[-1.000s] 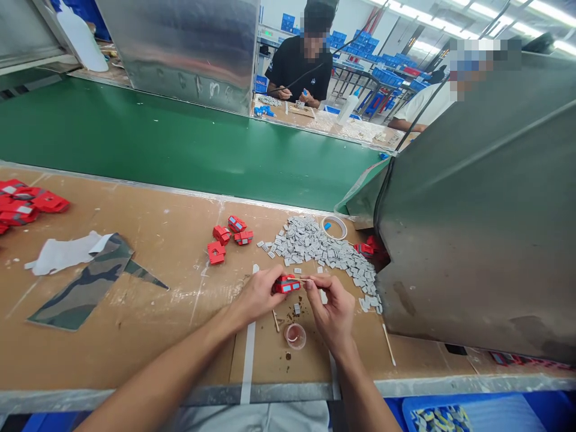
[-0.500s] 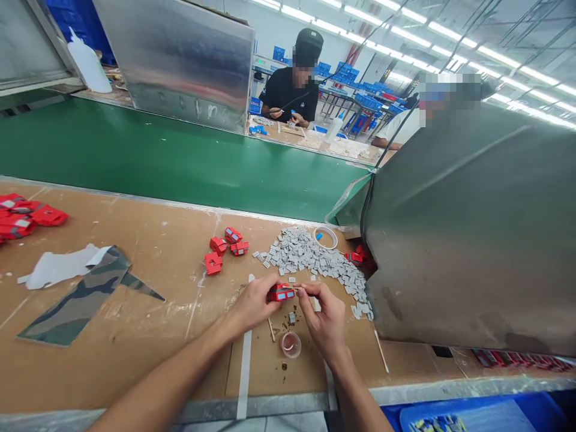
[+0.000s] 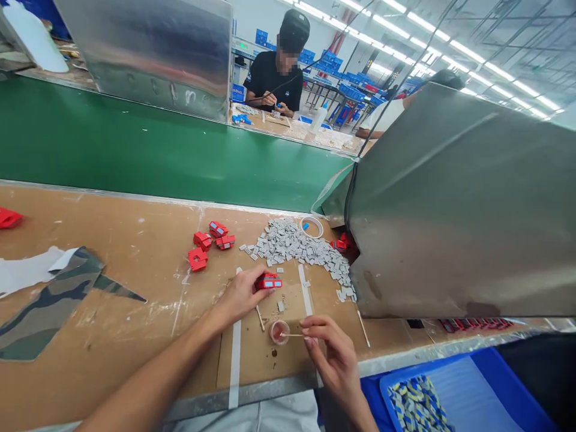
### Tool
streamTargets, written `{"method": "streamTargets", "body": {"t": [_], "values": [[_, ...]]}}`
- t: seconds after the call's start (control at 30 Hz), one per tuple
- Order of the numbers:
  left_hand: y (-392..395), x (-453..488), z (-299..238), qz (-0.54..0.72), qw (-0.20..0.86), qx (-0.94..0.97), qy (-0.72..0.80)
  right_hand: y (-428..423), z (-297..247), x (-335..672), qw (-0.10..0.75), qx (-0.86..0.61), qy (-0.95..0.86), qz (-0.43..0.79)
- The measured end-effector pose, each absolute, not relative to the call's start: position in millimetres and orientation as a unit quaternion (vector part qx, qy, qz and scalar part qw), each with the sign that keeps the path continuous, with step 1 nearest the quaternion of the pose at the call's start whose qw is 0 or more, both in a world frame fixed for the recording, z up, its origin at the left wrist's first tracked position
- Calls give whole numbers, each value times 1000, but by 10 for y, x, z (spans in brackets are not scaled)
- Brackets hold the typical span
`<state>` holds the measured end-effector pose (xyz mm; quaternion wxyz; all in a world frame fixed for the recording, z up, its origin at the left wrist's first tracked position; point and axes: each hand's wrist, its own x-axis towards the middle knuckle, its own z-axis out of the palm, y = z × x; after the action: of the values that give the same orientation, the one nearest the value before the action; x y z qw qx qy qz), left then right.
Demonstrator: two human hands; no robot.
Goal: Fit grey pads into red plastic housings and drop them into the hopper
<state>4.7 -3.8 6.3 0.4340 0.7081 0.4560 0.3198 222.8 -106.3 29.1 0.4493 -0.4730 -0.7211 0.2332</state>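
My left hand (image 3: 240,292) is closed on a small red part (image 3: 268,281), held just above the brown bench. My right hand (image 3: 327,350) pinches a thin wooden stick (image 3: 292,335) whose tip reaches into a small clear cup (image 3: 279,332) near the bench's front edge. A heap of small grey pieces (image 3: 299,249) lies just beyond both hands. Several more red parts (image 3: 207,243) sit to the left of that heap.
A big grey metal hood (image 3: 454,210) stands at the right, with a tape ring (image 3: 312,226) by it. Behind the bench runs a green conveyor belt (image 3: 157,147). Camouflage cloth (image 3: 49,303) lies at left. A blue tray (image 3: 427,396) sits below. Another person works across the belt.
My right hand has drawn the stick back from the red part and down to the clear cup. My left hand still holds the red part. The camera has swung to the right.
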Motion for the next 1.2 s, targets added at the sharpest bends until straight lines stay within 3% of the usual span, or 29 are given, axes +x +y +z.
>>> {"method": "streamTargets", "body": {"t": [0.33, 0.5, 0.57, 0.87, 1.03, 1.2], "values": [[-43, 40, 100, 320, 446, 697, 460, -690, 341, 2376, 384, -475, -745, 267], [-35, 29, 91, 339, 479, 665, 462, 279, 333, 2579, 213, -563, -779, 174], [-38, 22, 91, 343, 487, 655, 465, 507, 237, 2563, 185, -561, -791, 159], [-7, 21, 44, 356, 561, 601, 444, 475, 3, 2490, 229, -549, -794, 124], [19, -3, 24, 394, 635, 527, 406, 391, 123, 2410, 343, -537, -732, 242], [10, 0, 80, 377, 647, 525, 405, 249, 273, 2264, 363, -466, -719, 367]]}}
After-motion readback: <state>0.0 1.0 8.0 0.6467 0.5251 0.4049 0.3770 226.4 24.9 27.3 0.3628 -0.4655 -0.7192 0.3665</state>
